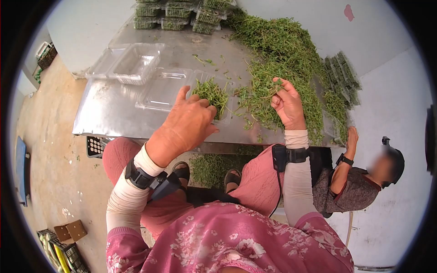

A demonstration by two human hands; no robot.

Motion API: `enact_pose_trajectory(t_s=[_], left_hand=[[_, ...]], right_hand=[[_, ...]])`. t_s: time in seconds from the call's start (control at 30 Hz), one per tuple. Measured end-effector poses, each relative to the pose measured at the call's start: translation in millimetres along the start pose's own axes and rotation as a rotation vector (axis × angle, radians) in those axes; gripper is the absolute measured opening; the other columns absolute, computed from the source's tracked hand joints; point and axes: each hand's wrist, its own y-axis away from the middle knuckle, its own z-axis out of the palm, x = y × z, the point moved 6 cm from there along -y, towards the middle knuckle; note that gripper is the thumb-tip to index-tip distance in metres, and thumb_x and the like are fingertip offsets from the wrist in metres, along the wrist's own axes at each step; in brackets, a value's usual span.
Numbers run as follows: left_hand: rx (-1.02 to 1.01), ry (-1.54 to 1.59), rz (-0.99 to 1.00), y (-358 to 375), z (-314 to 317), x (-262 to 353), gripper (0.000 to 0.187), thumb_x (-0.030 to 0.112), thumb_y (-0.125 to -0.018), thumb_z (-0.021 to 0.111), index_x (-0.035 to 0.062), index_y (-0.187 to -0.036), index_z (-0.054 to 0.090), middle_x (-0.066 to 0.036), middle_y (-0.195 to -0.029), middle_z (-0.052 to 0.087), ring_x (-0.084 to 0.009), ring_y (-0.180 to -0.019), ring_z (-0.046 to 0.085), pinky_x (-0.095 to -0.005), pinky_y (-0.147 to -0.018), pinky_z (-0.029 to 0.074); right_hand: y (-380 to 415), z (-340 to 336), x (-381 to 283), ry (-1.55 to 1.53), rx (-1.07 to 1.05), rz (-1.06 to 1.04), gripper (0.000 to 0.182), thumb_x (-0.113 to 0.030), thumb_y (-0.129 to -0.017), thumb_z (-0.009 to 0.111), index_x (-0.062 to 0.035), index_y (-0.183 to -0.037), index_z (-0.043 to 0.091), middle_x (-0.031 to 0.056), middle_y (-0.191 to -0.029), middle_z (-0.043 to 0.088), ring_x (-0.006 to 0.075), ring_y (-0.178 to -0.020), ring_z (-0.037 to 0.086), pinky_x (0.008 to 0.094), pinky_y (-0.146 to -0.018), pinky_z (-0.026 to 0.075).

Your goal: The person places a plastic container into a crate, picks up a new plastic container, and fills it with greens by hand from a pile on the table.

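Observation:
My left hand (189, 119) rests over the near side of an open clear plastic clamshell box (166, 88), its fingers apart and touching the cut green sprigs (211, 93) inside. The box's lid side lies flat to the left. My right hand (288, 103) is raised over the edge of a large heap of leafy greens (277, 50), with thumb and fingers pinching a small green sprig (276, 83). To the left, another open clear clamshell (136, 61) holds nothing; it may be several nested together.
Filled clear boxes (175, 11) are stacked at the back of the metal table (102, 107). More filled boxes (342, 75) stand beyond the heap on the right. A co-worker (353, 182) sits at the right, one hand near the table corner. Greens (211, 170) lie beneath the table.

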Motion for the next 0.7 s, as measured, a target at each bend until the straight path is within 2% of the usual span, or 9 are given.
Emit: enact_pose_trajectory(t_s=[0.27, 0.47, 0.7], left_hand=[[-0.044, -0.075, -0.012, 0, 14, -3, 0.011, 0.02, -0.083, 0.07, 0.0091, -0.081, 0.069, -0.007, -0.088, 0.062, -0.0268, -0.1, 0.062, -0.0528, -0.111, 0.032], [-0.048, -0.114, -0.029, -1, 18, -4, 0.01, 0.019, -0.083, 0.07, 0.0092, -0.082, 0.069, -0.007, -0.089, 0.062, -0.027, -0.101, 0.062, -0.0529, -0.111, 0.032], [-0.028, -0.004, -0.02, 3, 4, -3, 0.025, 0.031, -0.083, 0.074, 0.0075, -0.092, 0.069, -0.009, -0.092, 0.063, -0.0288, -0.103, 0.062, -0.0542, -0.11, 0.032]], right_hand=[[-1, -3, 3, -0.035, -0.02, 0.016, 0.024, -0.002, -0.097, 0.053, -0.0044, -0.121, 0.059, -0.0017, -0.085, 0.053, 0.0099, -0.062, 0.048, 0.0271, -0.056, 0.04], [-3, -6, 7, -0.084, -0.028, 0.055, 0.024, -0.001, -0.098, 0.052, -0.0044, -0.121, 0.058, -0.0011, -0.086, 0.053, 0.0114, -0.064, 0.048, 0.0281, -0.057, 0.04], [1, -5, -1, -0.094, 0.035, 0.03, 0.03, -0.001, -0.099, 0.05, -0.0044, -0.127, 0.057, -0.0031, -0.083, 0.049, 0.0103, -0.066, 0.046, 0.0275, -0.059, 0.038]])
